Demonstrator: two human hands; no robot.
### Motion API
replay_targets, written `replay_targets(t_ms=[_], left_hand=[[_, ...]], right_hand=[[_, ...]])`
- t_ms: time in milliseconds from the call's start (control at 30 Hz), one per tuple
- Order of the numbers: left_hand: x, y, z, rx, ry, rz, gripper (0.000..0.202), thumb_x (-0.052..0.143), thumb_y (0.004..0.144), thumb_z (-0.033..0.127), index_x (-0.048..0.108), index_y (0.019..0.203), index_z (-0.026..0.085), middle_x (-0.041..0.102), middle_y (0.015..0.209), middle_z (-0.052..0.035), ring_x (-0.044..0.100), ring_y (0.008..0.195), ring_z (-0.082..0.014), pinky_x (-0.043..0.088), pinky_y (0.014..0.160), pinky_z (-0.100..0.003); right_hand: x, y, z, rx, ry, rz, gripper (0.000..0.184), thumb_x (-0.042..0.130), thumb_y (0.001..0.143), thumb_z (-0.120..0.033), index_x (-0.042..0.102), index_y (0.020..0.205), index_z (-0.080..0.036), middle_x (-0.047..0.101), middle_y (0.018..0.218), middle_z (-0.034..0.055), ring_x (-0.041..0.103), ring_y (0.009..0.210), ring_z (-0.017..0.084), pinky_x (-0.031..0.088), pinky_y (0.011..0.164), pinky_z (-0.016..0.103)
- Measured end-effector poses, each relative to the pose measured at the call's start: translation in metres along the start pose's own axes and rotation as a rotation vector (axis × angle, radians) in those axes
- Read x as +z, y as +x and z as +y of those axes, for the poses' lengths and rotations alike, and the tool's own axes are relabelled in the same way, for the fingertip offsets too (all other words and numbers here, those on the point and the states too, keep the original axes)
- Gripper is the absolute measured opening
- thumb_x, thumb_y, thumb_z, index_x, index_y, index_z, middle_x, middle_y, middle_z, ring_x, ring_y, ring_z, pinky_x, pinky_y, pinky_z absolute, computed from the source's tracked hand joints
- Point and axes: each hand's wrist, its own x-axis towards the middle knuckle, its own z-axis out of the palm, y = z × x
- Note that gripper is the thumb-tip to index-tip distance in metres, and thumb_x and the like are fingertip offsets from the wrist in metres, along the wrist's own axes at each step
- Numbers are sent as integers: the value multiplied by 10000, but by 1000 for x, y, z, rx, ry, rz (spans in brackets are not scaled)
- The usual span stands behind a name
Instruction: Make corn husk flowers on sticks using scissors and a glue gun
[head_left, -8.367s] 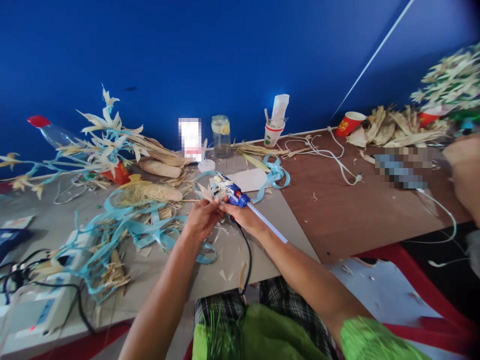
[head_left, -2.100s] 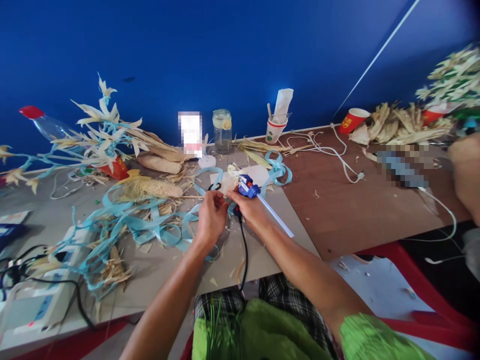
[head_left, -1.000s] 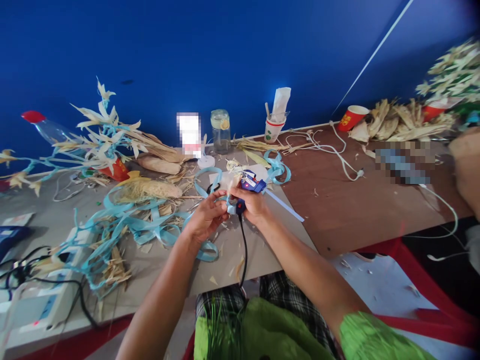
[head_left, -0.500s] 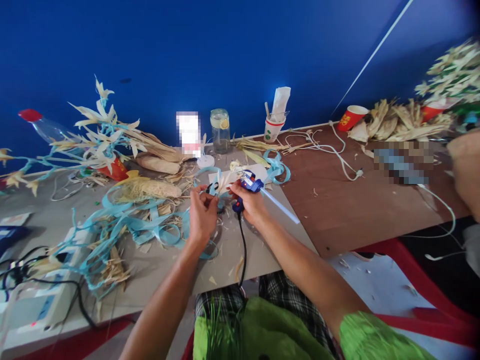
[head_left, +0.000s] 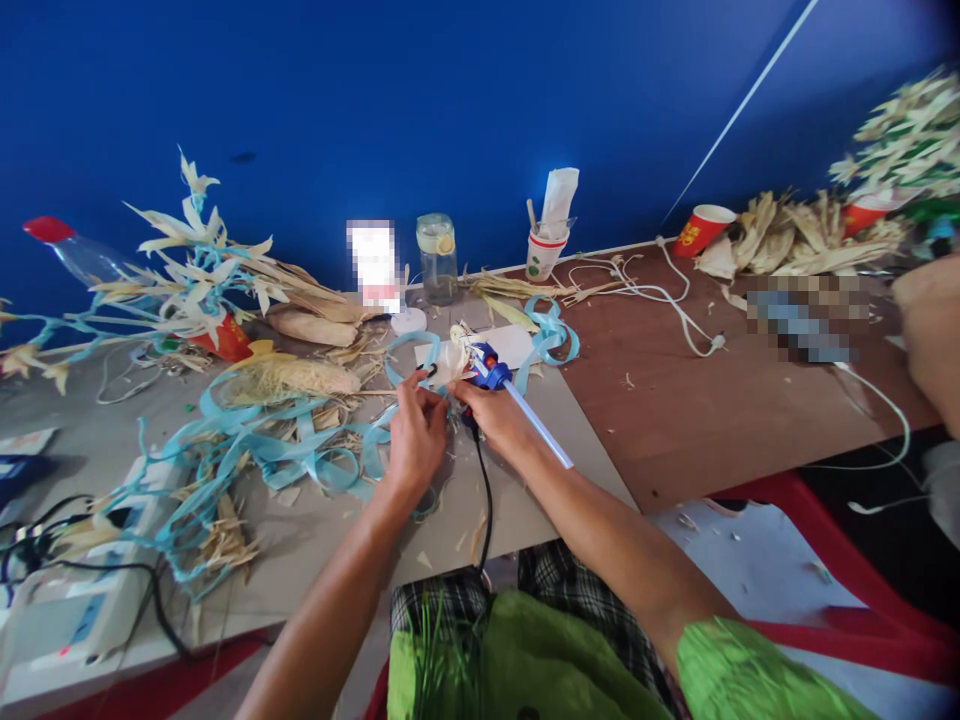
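Since L hand (head_left: 416, 435) moved back in: husk flower (head_left: 453, 357) pinched at its 1 o'clock; R hand (head_left: 491, 412) clamps glue gun (head_left: 486, 366), nozzle at flower, so gluing seems back on.

Bright even light, soft shadows, wide-angle edge distortion, perhaps slight blur

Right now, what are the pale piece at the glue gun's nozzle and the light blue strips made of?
The pale piece looks like dried corn husk: matte, fibrous, cream. The light blue strips are probably plastic or satin ribbon: smooth, curling, faintly glossy. The glue gun: shiny blue plastic.
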Motion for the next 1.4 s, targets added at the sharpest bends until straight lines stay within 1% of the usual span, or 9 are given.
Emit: replay_targets(t_ms=[167, 400, 567, 633, 800, 933, 1100, 1200, 1400], left_hand=[[1, 6, 0, -212, -320, -127, 479, 681, 675, 233, 420, 1075, 193, 541, 610, 68, 474, 514, -80, 335, 517, -195], [-9, 11, 7, -521, -684, -304, 518, 771, 596, 170, 514, 1046, 162, 576, 672, 32, 505, 523, -56, 389, 513, -177], [-10, 11, 9, -586, -837, -418, 495, 757, 610, 128, 542, 1055, 149, 614, 817, -16, 543, 591, -60, 409, 528, -175], [-9, 11, 7, -546, -799, -403, 490, 750, 613, 133, 534, 1053, 149, 607, 773, -2, 538, 585, -61, 399, 532, -174], [-6, 12, -1, -190, -410, -76, 499, 709, 647, 159, 457, 1078, 179, 522, 586, 77, 488, 530, -66, 352, 536, -176], [-7, 12, -6, -29, -116, 19, 450, 628, 710, 170, 422, 1110, 173, 487, 599, 78, 454, 529, -78, 328, 528, -196], [-5, 5, -5, 125, 197, 32, 447, 543, 761, 130, 411, 1186, 177, 520, 672, 42, 493, 617, -109, 374, 631, -243], [-3, 1, -6, 172, 247, -20, 455, 523, 766, 114, 409, 1202, 179, 542, 716, 24, 508, 654, -118, 381, 660, -257], [2, 3, -8, -5, 9, -125, 461, 572, 739, 140, 406, 1168, 172, 534, 668, 40, 484, 584, -93, 350, 580, -227]], right_hand=[[-1, 3, 2, 134, 165, 37, 174, 736, 530, -273, 592, 564, -181, 555, 540, -37, 485, 525, 110, 406, 561, 273], [-4, 2, -14, 212, 369, -155, 131, 702, 512, -184, 583, 561, -156, 516, 511, -38, 448, 508, 84, 374, 530, 245], [-9, 5, -15, 374, 442, -343, 108, 678, 548, -180, 610, 623, -141, 494, 486, -42, 436, 492, 75, 381, 502, 221], [-10, 6, -13, 376, 446, -361, 112, 672, 551, -166, 618, 644, -137, 530, 508, -34, 457, 505, 75, 388, 506, 214], [-7, 9, -5, 358, 487, -190, 186, 661, 520, -96, 581, 674, -164, 628, 624, -25, 528, 554, 85, 399, 519, 206], [-4, 8, -3, 381, 477, -102, 219, 699, 515, -120, 561, 678, -170, 663, 690, -14, 530, 546, 81, 388, 497, 204], [4, 1, -3, 211, 326, -8, 238, 753, 488, -201, 557, 619, -165, 554, 506, -59, 480, 473, 75, 375, 484, 217], [7, 1, -4, 192, 272, 53, 243, 749, 464, -192, 533, 569, -162, 515, 469, -67, 448, 441, 68, 347, 458, 218], [2, 6, -6, 229, 244, 75, 182, 700, 481, -178, 530, 542, -165, 506, 439, -60, 438, 430, 76, 299, 432, 217]])
